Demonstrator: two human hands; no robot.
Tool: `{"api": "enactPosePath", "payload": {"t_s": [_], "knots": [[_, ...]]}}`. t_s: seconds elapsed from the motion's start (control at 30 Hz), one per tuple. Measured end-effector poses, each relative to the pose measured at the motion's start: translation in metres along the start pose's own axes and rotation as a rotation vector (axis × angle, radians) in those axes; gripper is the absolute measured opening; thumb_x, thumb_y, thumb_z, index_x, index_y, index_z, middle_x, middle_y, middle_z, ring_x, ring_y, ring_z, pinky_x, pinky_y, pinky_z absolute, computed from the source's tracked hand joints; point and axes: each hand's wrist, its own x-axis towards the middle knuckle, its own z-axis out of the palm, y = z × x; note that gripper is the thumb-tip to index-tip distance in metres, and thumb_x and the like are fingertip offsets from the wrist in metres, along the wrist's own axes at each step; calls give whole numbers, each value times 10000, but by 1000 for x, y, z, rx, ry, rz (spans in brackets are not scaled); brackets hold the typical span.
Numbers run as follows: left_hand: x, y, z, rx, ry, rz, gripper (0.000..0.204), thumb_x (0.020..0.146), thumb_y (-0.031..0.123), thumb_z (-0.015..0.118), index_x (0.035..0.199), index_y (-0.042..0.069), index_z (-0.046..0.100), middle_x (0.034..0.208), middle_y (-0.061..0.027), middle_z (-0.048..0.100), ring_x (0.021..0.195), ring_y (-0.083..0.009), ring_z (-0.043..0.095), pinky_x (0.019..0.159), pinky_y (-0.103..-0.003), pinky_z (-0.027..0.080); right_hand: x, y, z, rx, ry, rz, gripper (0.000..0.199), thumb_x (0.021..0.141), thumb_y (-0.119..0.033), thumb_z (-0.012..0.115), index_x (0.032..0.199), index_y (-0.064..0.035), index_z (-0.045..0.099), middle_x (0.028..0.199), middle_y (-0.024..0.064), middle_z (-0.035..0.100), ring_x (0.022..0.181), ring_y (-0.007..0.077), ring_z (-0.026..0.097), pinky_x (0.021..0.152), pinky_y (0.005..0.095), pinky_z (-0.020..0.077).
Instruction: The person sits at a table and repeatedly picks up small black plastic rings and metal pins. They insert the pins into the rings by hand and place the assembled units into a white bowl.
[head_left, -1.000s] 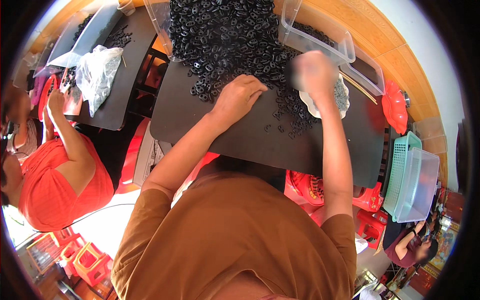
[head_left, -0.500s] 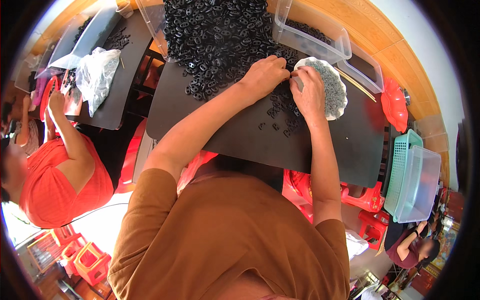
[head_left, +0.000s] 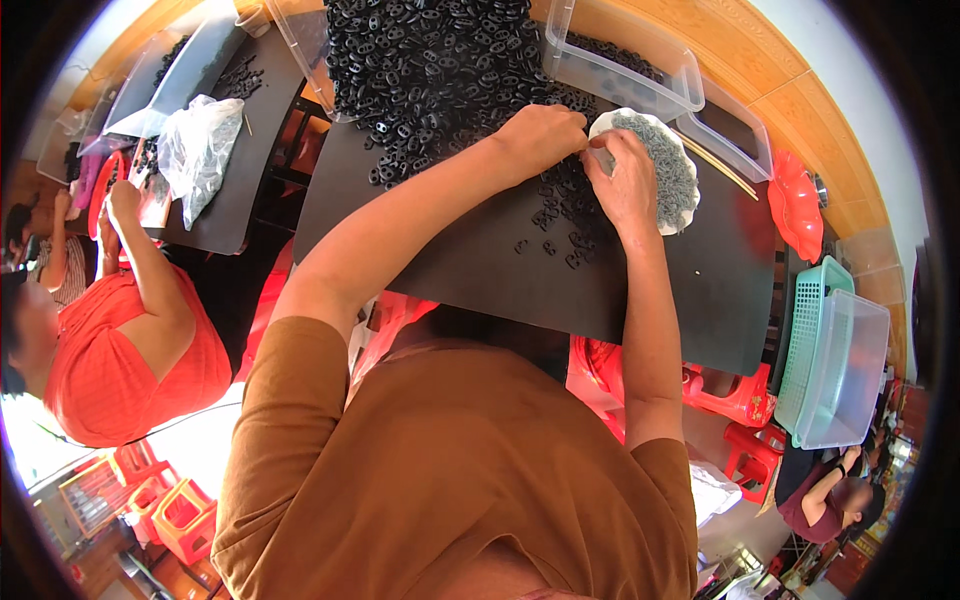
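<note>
My left hand [head_left: 541, 137] and my right hand [head_left: 625, 182] meet with their fingertips close together over the dark table. Both are closed in a pinch, and whatever they hold is too small or too hidden to name. Just right of them lies a white scalloped plate [head_left: 694, 217] heaped with small grey pieces [head_left: 667, 165]; my right hand covers its left part. Behind my left hand spreads a big heap of small black two-holed plastic pieces [head_left: 430, 70]. A looser scatter of small black pieces [head_left: 570, 205] lies beneath and in front of my hands.
Clear plastic bins [head_left: 680, 88] stand along the back, with thin sticks [head_left: 718, 165] beside the plate. A red scalloped dish [head_left: 797, 205] and a green basket [head_left: 803, 340] are at the right. Leftward, a person in red [head_left: 140, 350] works at another table [head_left: 262, 130] holding a plastic bag [head_left: 200, 150].
My two hands stay together beside the plate, with the left shifted slightly right and the fingertips a little higher in view. The whole view has tilted slightly.
</note>
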Motion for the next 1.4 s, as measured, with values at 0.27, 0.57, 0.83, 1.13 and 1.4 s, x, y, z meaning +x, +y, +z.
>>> {"api": "enactPosePath", "payload": {"t_s": [0.27,0.57,0.83,1.13,1.4], "knots": [[11,-10,17,95,-35,38,99,820,133,649,892,108,712,897,-43,631,923,-257,654,758,-379,558,-1,1,-2,36,-30,56,187,798,-191,730,897,-42,675,934,126,625,898,355,620,800,434,486],[-17,-17,-1,-318,181,2,81,827,107,676,903,80,689,872,-34,665,836,-205,658,727,-336,540,2,-2,-4,234,76,-41,159,782,-67,741,919,-36,667,939,99,660,867,284,663,771,363,517],[-57,2,-21,-1229,94,-526,150,917,151,665,973,15,691,847,-28,694,766,-66,611,713,-229,500,0,-37,5,584,4,-50,140,773,33,744,897,-18,703,906,63,695,807,153,673,711,266,539],[-84,26,-13,-1711,227,-695,231,953,215,656,1056,9,672,949,-43,696,826,-87,637,760,-223,518,-1,-36,10,713,-110,-102,88,792,17,736,861,-20,697,877,56,682,794,145,654,698,255,528],[-108,65,-45,-737,139,-504,295,796,182,772,1029,47,651,913,-70,646,763,-220,654,718,-317,536,-6,-36,15,830,-180,77,38,885,0,649,908,-8,620,869,58,679,776,115,665,704,251,543]]}}
